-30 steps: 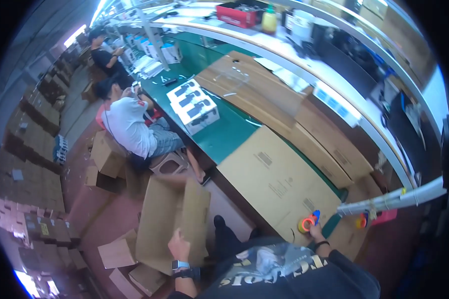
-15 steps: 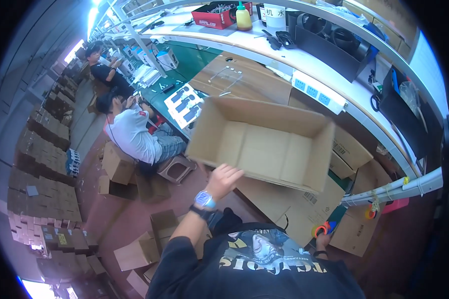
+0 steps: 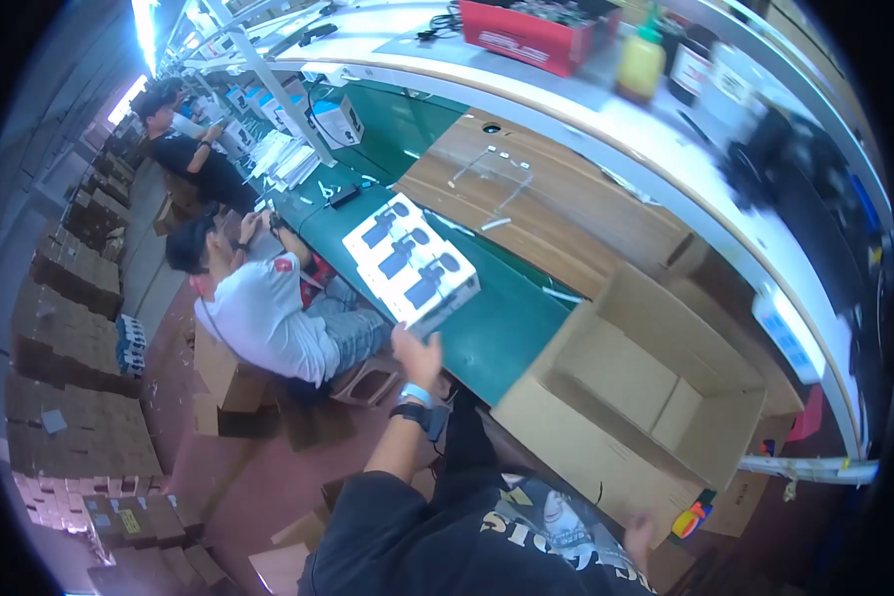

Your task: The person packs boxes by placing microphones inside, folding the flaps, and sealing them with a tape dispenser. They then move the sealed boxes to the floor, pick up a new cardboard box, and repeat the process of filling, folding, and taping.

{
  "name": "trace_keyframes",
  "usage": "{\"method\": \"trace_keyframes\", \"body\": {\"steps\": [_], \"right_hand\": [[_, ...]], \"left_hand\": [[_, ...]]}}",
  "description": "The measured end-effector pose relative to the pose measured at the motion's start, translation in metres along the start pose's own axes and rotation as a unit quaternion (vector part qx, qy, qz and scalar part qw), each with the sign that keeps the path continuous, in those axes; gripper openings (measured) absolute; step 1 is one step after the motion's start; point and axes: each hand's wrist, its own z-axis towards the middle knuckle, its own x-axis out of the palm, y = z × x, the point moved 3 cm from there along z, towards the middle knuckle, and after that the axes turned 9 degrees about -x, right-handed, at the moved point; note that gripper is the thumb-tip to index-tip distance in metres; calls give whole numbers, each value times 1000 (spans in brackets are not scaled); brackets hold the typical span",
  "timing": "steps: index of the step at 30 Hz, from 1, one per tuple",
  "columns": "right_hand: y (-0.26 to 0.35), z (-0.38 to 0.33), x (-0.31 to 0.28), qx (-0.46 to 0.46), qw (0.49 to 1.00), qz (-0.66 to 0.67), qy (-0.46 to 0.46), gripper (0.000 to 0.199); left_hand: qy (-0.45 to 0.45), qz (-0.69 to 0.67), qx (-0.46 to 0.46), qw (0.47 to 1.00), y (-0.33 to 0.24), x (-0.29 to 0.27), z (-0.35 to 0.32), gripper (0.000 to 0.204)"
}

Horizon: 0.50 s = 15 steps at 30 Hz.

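Note:
My left hand [image 3: 417, 356], a watch on its wrist, reaches forward to the near edge of a white product box [image 3: 412, 263] printed with dark device pictures. The box lies on the green belt [image 3: 497, 333], and my fingers close on its lower corner. An open brown carton [image 3: 606, 467] stands on the bench to the right, its flaps up and its inside bare. My right hand [image 3: 638, 536] is low at the carton's near bottom corner, mostly hidden, so its grip is unclear. A colourful tape roll [image 3: 691, 519] lies just beside it.
A seated person in a white shirt [image 3: 263, 318] works at the belt to my left, with another person in black [image 3: 194, 159] farther along. Stacks of brown cartons [image 3: 70, 328] line the floor at left. A wooden worktop [image 3: 546, 209] and a shelf holding a red bin [image 3: 536, 30] and a yellow bottle [image 3: 641, 62] lie beyond.
The flat carton came up off the floor, was opened in front of me and now stands at the right. My left hand left it and moved to the white box.

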Motion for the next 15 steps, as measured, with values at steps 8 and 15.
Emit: {"method": "trace_keyframes", "body": {"steps": [8,15], "right_hand": [[421,116,307,-222,883,138,390,38],[540,183,498,130,893,256,347,83]], "left_hand": [[52,-330,-360,871,128,49,239,82],[-8,-280,-338,898,119,55,290,84]]}}
